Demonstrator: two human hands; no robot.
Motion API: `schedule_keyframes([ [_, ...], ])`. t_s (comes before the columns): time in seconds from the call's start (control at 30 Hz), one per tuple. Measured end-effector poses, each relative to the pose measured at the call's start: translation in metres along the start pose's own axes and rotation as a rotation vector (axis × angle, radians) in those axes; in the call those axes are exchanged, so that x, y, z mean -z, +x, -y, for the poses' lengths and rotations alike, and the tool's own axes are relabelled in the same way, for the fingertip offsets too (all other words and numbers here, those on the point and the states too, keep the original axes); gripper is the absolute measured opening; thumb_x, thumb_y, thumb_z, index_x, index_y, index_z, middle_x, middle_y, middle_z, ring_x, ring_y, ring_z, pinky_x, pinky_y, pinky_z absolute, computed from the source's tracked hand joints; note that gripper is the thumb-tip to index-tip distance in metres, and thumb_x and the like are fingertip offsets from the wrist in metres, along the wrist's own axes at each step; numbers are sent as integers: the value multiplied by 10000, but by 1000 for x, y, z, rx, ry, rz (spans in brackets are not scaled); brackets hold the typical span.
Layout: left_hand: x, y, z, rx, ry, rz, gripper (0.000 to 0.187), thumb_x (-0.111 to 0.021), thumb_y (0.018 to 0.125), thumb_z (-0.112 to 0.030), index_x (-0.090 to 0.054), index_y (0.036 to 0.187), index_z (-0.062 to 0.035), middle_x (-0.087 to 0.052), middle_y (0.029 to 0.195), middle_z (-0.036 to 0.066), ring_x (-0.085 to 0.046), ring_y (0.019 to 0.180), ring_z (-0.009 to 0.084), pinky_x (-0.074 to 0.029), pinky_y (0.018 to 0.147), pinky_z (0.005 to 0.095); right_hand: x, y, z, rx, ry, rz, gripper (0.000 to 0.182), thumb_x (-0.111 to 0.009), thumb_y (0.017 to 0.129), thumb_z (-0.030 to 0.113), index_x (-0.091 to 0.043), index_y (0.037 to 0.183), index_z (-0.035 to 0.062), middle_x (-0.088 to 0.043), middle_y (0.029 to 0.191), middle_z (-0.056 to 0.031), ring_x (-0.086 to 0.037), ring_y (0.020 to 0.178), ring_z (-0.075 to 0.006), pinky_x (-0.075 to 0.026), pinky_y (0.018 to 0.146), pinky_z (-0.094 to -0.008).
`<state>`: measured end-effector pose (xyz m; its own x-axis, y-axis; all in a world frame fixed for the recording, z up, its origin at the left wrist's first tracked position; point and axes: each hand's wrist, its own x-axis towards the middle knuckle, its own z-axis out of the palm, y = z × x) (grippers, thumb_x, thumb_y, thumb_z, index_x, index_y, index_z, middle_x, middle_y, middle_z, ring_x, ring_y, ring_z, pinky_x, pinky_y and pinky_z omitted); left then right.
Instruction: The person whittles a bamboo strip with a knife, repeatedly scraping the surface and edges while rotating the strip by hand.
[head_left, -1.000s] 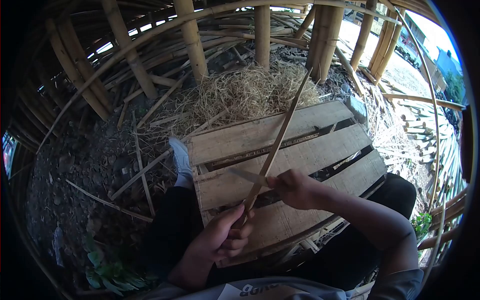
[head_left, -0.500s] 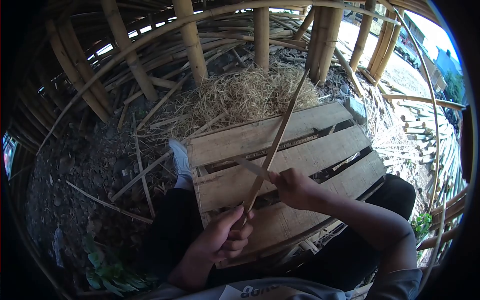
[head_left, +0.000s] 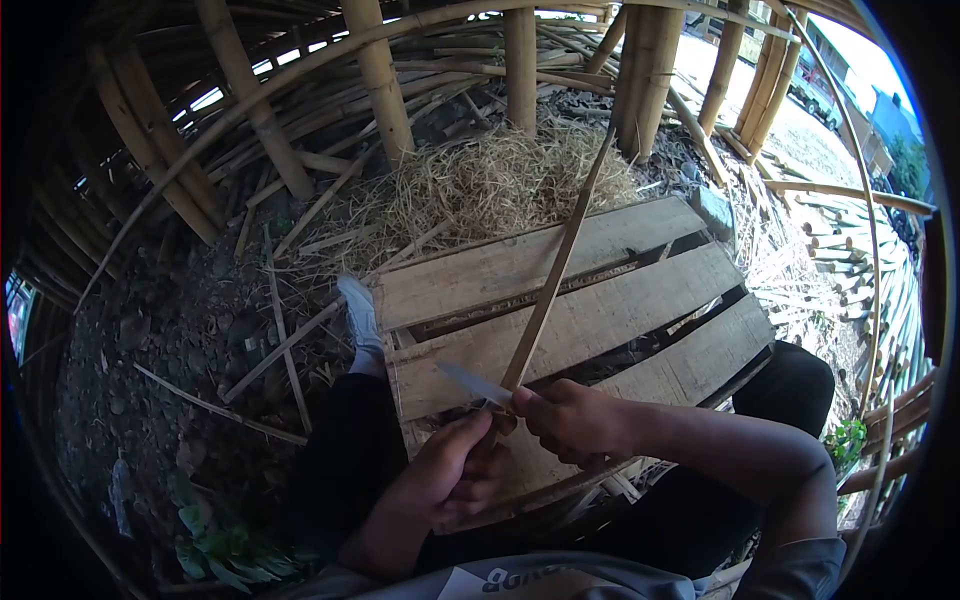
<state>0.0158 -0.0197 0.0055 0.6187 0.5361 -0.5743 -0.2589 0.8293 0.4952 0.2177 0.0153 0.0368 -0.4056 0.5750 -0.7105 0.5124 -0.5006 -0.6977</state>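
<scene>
A long, thin bamboo strip (head_left: pixel 556 275) slants up and away over the slatted wooden table. My left hand (head_left: pixel 455 470) is closed around its near end. In my right hand (head_left: pixel 572 420) is a knife (head_left: pixel 470 382), its pale blade pointing left and lying across the strip just beyond my left thumb. The two hands are close together above the near part of the wooden table (head_left: pixel 640 300). The knife's handle is hidden inside my right fist.
A heap of bamboo shavings (head_left: pixel 500 185) lies behind the table. Upright bamboo posts (head_left: pixel 380 85) stand beyond it. Cut bamboo poles (head_left: pixel 850 270) are stacked at the right. My shoe (head_left: pixel 358 308) rests left of the table, near loose strips (head_left: pixel 287 345).
The knife and my right hand have slid down the strip toward my left hand. My left hand still holds the strip's near end in about the same place.
</scene>
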Motion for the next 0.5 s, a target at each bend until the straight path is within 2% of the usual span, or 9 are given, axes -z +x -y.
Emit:
schedule_keyframes([
  [0.03, 1, 0, 0, -8, -2, 3, 331, -342, 1014, -446, -476, 1093, -153, -299, 598, -49, -212, 375, 28, -179, 317, 188, 2, 1, -1, -49, 132, 69, 559, -308, 1016, 483, -598, 976, 7, -439, 556, -7, -424, 419, -126, -351, 360, -304],
  [0.17, 4, 0, -1, -32, 1, 38, 325, -340, 1016, -439, -477, 1096, -155, -294, 593, -46, -210, 375, 29, -178, 317, 190, 5, 3, -6, -52, 292, 139, 589, -308, 1008, 516, -626, 958, 23, -427, 563, 11, -412, 415, -116, -333, 365, -284],
  [0.23, 5, 0, -2, -8, -16, 38, 320, -337, 1018, -434, -477, 1092, -156, -289, 588, -45, -211, 373, 29, -182, 316, 189, 0, -5, 1, 175, 8, -164, 551, -391, 995, 505, -652, 936, 23, -470, 583, 14, -449, 452, -105, -368, 403, -280],
  [0.27, 7, 1, -2, -9, -18, 37, 320, -337, 1018, -434, -477, 1092, -156, -289, 588, -45, -211, 373, 29, -182, 316, 189, 0, 5, -8, 175, 7, -163, 551, -391, 995, 505, -652, 936, 23, -470, 583, 14, -449, 452, -105, -368, 403, -280],
  [0.33, 8, 1, -2, -13, -32, 74, 322, -333, 1019, -439, -476, 1086, -158, -286, 580, -44, -212, 369, 31, -184, 312, 190, -1, 28, -24, 644, -64, -308, 428, -540, 966, 411, -663, 922, 4, -555, 626, -3, -507, 526, -83, -416, 472, -265],
  [0.37, 8, 1, -2, -13, -32, 74, 322, -333, 1019, -439, -476, 1086, -158, -286, 580, -44, -212, 369, 31, -184, 312, 190, 0, 25, -25, 644, -65, -308, 428, -540, 966, 411, -663, 922, 4, -555, 626, -3, -507, 526, -83, -416, 472, -265],
  [0.43, 7, 1, -2, -18, -17, 89, 338, -315, 1022, -443, -469, 1092, -150, -288, 572, -38, -227, 360, 37, -217, 300, 193, -5, 3, -3, 546, 12, -236, 275, -563, 973, 219, -639, 1000, -44, -687, 875, -99, -627, 804, -97, -522, 738, -259],
  [0.5, 6, 1, -3, -19, 1, 95, 355, -302, 1023, -447, -464, 1095, -141, -293, 567, -35, -241, 355, 42, -249, 301, 197, -2, 16, -14, 560, 14, -280, 239, -573, 964, 174, -638, 988, -55, -688, 869, -96, -637, 819, -101, -531, 755, -268],
])
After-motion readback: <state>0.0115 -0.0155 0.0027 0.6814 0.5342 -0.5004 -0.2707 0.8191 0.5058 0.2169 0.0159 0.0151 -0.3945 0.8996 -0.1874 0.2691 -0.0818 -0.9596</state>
